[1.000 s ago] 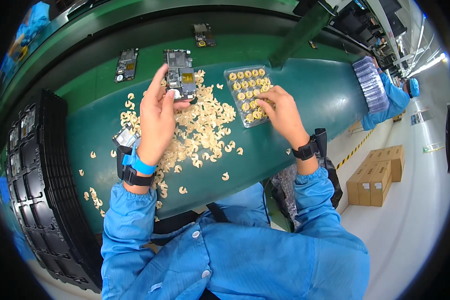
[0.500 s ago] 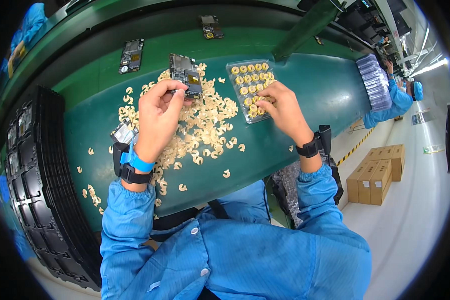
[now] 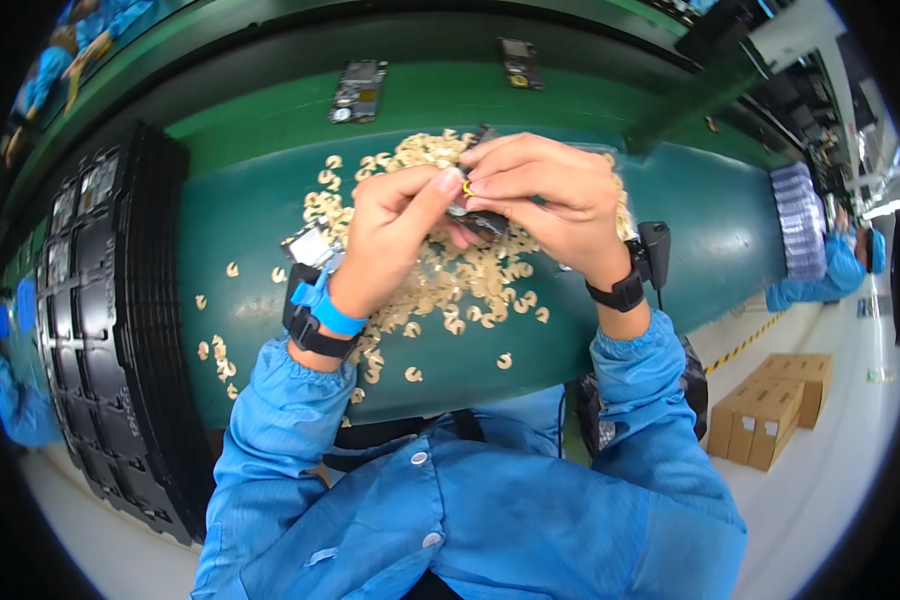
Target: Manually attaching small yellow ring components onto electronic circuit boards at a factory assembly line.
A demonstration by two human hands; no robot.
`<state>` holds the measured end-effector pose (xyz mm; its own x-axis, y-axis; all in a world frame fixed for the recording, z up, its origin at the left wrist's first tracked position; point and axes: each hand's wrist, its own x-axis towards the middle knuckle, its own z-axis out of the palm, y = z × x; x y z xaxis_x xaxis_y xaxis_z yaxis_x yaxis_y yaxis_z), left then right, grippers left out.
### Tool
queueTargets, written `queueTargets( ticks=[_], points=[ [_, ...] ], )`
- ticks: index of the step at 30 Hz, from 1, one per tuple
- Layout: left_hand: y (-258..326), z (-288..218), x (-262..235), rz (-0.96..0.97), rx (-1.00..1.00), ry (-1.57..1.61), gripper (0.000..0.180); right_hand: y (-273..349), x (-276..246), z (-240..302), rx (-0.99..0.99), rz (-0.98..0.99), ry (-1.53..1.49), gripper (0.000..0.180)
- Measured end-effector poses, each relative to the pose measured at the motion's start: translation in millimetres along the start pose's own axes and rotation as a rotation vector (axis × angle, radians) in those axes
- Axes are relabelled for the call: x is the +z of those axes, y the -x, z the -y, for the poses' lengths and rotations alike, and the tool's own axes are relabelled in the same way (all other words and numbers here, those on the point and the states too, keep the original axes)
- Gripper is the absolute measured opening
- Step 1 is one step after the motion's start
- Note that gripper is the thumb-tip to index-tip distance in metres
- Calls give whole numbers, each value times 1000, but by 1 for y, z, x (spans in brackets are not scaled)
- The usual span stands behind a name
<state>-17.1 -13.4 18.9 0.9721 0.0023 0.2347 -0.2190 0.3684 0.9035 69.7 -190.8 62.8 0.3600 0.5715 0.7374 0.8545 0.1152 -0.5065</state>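
My left hand (image 3: 395, 225) is closed round a circuit board (image 3: 488, 224), mostly covered by my fingers. The fingers of my right hand (image 3: 560, 205) are pinched on a small yellow-rimmed round part (image 3: 467, 187) against that board, touching my left thumb. Below both hands spreads a heap of pale C-shaped pieces (image 3: 480, 290) on the green work surface (image 3: 450, 385). Behind my right hand the clear tray of yellow round parts is almost wholly hidden. Beside my left wrist lies another circuit board (image 3: 308, 246).
A tall stack of black trays (image 3: 120, 400) stands at the left. Along the far green strip lie a board (image 3: 358, 92) and another board (image 3: 521, 63). Stacked clear trays (image 3: 798, 225) and a co-worker's blue sleeve (image 3: 820, 285) are at the right, above cartons (image 3: 770, 415) on the floor.
My right hand has left the clear tray and moved left to the board, with a yellow round part. Both hands now meet over the heap. The whole view has shifted sideways.
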Motion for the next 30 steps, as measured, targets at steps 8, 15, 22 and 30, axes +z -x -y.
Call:
queueTargets(
  ticks=[8, 15, 22, 30],
  points=[
    [-4, -2, -10, -141, 36, 66, 19, -9, 20, -5, 156, -87, 58, 23],
    [-3, 3, -5, -230, 185, -153, 12, -4, 20, -13, 175, -74, 57, 11],
    [-2, 6, -7, -211, 237, -253, 13, -1, 19, -11, 288, -52, -56, 9],
    [-5, 14, -4, -288, 288, -335, 12, 2, 24, -9, 263, -78, 40, 9]
  ],
)
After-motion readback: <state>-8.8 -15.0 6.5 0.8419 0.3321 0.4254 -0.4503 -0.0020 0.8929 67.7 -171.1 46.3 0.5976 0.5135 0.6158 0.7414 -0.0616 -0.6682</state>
